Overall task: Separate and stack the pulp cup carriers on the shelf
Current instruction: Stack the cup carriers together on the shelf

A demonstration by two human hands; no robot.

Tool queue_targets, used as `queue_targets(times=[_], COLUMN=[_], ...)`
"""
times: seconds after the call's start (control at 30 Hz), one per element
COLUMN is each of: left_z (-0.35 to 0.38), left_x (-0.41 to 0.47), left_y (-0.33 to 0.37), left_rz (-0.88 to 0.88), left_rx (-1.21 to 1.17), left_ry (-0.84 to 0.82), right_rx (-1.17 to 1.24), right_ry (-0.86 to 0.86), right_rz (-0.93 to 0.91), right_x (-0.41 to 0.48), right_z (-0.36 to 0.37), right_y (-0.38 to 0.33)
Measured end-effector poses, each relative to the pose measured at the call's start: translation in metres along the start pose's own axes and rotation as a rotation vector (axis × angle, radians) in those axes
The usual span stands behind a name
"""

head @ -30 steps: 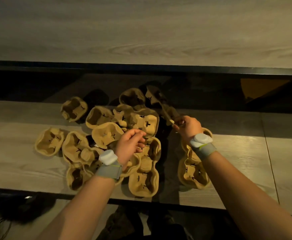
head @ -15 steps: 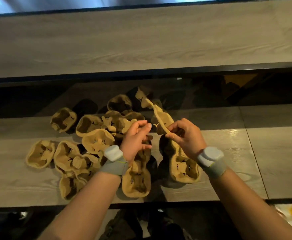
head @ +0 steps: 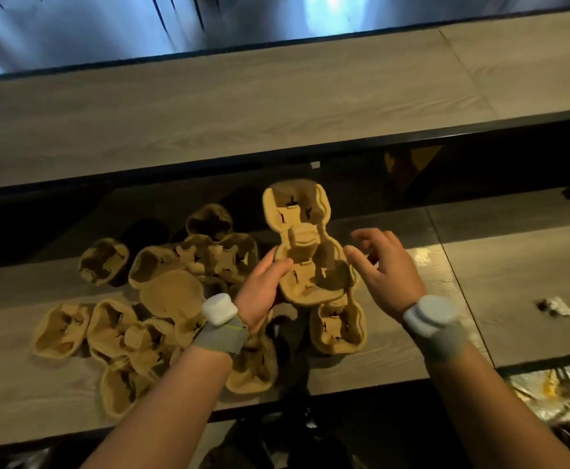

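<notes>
I judge the carrier (head: 302,252) in my grasp to be light moulded pulp. It looks rough enough not to slip and stiff along the rim, but it would crush or tear at the thin webs between the cups. The best hold is therefore the rim at the narrow waist, pinched gently and never squeezed across a cup.

My left hand (head: 263,289) holds it at the lower left rim, thumb over the top and the other fingers (head: 270,262) curled beneath. The carrier is lifted off the shelf (head: 446,299) and tilted up toward me, above the middle of the board.

My right hand (head: 385,272) is spread and relaxed just beside its right rim, holding nothing. I cannot tell whether a fingertip touches it.

The heap (head: 161,292) of loose carriers lies toward the shelf's left end.
</notes>
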State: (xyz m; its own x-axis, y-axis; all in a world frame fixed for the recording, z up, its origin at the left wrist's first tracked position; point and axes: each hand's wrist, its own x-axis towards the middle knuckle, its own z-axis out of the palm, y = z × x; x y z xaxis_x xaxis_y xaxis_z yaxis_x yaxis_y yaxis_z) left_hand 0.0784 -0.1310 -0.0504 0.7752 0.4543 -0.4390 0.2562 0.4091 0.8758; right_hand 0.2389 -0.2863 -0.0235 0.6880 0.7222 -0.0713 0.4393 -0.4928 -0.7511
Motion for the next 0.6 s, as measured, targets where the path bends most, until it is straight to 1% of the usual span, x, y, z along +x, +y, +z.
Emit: queue_targets(times=[0.07,0.1,0.13,0.2,0.33,0.43,0.53,0.6], left_z=[0.004,0.007,0.009,0.014,0.019,0.020,0.023,0.028], left_x=[-0.001,-0.002,-0.003,-0.004,-0.006,-0.004,0.000,0.003], left_y=[-0.008,-0.011,-0.015,-0.022,-0.041,-0.055,-0.073,-0.083], left_rz=[-0.028,-0.031,-0.034,-0.026,-0.032,-0.111,-0.229,-0.286], left_rx=[0.049,0.078,0.102,0.132,0.209,0.277,0.213,0.191], left_ry=[-0.052,-0.078,-0.092,-0.081,0.011,0.083,0.128,0.150], right_rx=[0.190,0.286,0.345,0.380,0.423,0.441,0.416,0.342], right_ry=[-0.174,-0.223,-0.236,-0.203,-0.170,-0.181,-0.157,-0.143], right_rz=[0.132,0.171,0.199,0.217,0.253,0.303,0.315,0.329], right_x=[0.002,0.001,-0.001,-0.008,-0.026,-0.038,-0.048,-0.052], right_z=[0.001,0.002,0.003,0.002,0.011,0.024,0.037,0.047], right_y=[0.009,0.012,0.015,0.020,0.037,0.053,0.074,0.087])
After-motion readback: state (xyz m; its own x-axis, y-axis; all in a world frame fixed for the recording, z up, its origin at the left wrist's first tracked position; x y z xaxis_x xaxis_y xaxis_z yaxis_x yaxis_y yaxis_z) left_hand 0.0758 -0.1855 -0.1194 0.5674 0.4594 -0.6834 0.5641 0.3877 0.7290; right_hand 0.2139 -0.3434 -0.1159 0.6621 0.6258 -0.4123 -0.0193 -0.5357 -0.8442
